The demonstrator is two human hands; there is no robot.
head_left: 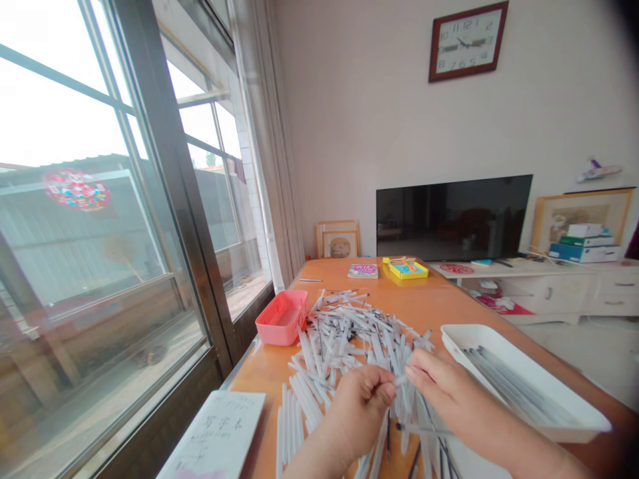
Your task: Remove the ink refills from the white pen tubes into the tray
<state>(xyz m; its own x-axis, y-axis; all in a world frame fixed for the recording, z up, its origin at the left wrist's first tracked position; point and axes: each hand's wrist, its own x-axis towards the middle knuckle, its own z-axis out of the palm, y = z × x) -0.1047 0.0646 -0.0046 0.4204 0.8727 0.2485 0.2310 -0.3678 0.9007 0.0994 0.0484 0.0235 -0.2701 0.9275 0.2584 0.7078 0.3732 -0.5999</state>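
My left hand (360,407) is closed in a pinch on a translucent white pen barrel (401,380). My right hand (439,380) pinches at its other end, and the fingers of both hands hide most of it. Around and beneath the hands spreads a loose pile of translucent pen barrels (314,356) mixed with dark-tipped refills (388,436). To the right of my right hand stands a white tray (452,339) holding several pens (514,386) laid lengthwise, with dark tips at the far end.
A pink plastic box (275,332) stands left of the pile. Near the left front lies a writing notebook (214,432). Farther back are a purple booklet (363,271), a yellow box (408,269) and a single pen (310,280). A glass door (100,266) borders the table's left side.
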